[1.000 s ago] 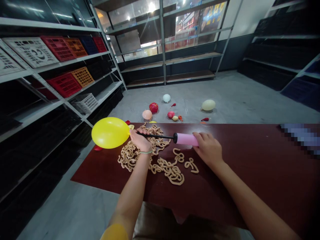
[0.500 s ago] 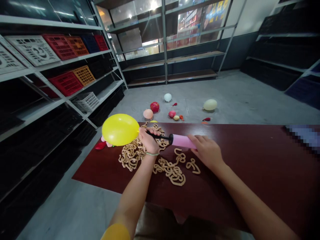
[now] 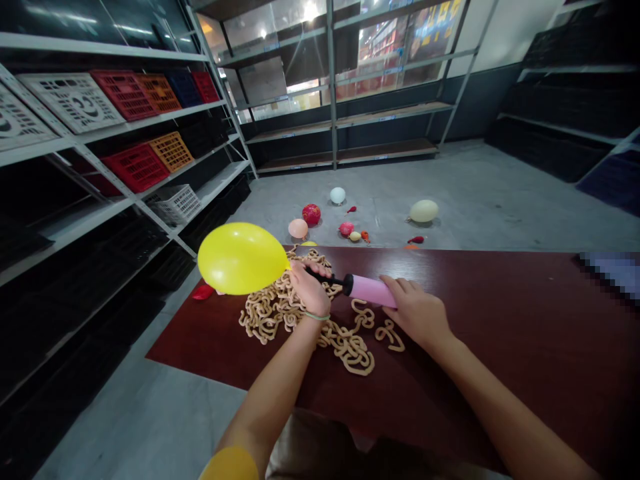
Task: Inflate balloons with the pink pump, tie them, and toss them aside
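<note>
Yellow balloon: left of the frame's centre [image 3: 243, 259], inflated; its neck runs to the left hand, where the fingers hide the join.
Left hand: near the centre [image 3: 310, 290], curled around the black end of the pump [image 3: 373, 291] and masking most of it; whether it also pinches the neck, I cannot tell.
Right hand: right of centre [image 3: 417, 310], wrapped around the pink barrel's end, which it covers; the thumb is hard to make out.
Beige coils: a heap in the middle [image 3: 265, 313], partly behind the left hand and forearm.
Red piece: left of the frame [image 3: 203, 292], partly behind the yellow balloon.
Table: lower half [image 3: 450, 400], cut off at the right edge.
Blurred item: right edge [image 3: 613, 270], pixelated and cropped.
Floor balloons: upper middle [image 3: 424, 211], some half hidden by the table's far edge.
</note>
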Demonstrator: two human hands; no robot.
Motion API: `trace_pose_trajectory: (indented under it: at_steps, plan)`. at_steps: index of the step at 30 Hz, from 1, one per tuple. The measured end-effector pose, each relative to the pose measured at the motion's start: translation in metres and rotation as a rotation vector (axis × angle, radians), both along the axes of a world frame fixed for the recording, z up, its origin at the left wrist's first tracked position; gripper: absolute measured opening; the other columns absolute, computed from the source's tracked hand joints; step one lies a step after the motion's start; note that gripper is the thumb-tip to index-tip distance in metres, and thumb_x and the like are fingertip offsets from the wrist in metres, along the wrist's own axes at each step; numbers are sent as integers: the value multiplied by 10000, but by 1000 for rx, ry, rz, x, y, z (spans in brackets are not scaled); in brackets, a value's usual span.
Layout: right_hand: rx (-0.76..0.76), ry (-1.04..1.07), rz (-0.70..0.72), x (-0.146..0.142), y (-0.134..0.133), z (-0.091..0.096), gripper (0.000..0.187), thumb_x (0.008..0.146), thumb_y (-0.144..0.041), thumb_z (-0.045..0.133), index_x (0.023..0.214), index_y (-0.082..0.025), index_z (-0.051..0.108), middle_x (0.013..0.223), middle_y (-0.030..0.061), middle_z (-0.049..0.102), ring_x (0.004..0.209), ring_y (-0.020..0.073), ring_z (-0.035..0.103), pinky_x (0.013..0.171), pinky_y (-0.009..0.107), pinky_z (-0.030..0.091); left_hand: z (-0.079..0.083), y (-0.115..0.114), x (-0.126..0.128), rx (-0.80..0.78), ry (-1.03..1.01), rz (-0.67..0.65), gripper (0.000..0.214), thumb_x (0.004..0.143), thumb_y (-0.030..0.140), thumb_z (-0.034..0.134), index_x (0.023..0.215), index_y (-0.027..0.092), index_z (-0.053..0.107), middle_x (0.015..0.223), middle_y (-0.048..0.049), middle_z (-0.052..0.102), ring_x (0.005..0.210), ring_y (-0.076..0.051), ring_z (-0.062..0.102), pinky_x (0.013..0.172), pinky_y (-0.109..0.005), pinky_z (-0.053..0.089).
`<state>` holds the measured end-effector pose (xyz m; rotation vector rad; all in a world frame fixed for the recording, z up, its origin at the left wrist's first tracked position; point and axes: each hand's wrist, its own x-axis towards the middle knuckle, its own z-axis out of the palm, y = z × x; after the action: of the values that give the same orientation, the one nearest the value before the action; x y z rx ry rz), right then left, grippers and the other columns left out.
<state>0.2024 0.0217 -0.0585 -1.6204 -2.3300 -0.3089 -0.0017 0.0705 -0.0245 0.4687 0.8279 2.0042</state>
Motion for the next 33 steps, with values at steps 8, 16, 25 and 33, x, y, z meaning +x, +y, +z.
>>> trace_pose_trajectory:
  at_steps: [8, 16, 25, 33]
  plan:
    - [7, 26, 54, 8, 11, -3, 521, 849, -262, 594, 1356, -257, 469, 1117, 62, 660, 991, 238, 580, 675, 303, 397, 3, 0, 6, 54, 51, 15, 443, 927, 542, 489, 650, 207, 404, 503, 52, 411, 389, -94, 426, 425, -236, 381]
    - [91, -22, -14, 47, 26, 1, 392, 851, -235, 572, 1240, -193, 544, 1136, 90, 646, 997, 255, 556, 749, 330, 393, 19, 8, -36, 82, -51, 185, 213, 929, 273, 427, 730, 219, 370, 515, 59, 406, 401, -99, 396, 418, -238, 334]
    - [-49, -27, 8, -1, 1, -1, 476, 864, -342, 587, 1316, -228, 489, 1037, 66, 669, 934, 238, 600, 573, 290, 297, 1, 6, -4, -7, -55, 104, 332, 946, 405, 453, 693, 215, 356, 508, 61, 397, 377, -89, 401, 409, -225, 324]
    - [15, -11, 35, 9, 11, -1, 462, 831, -293, 631, 1278, -237, 530, 1018, 44, 677, 906, 225, 602, 668, 305, 350, 4, 6, 6, 75, 19, -28, 374, 924, 498, 517, 718, 216, 382, 502, 59, 426, 390, -97, 434, 441, -226, 359]
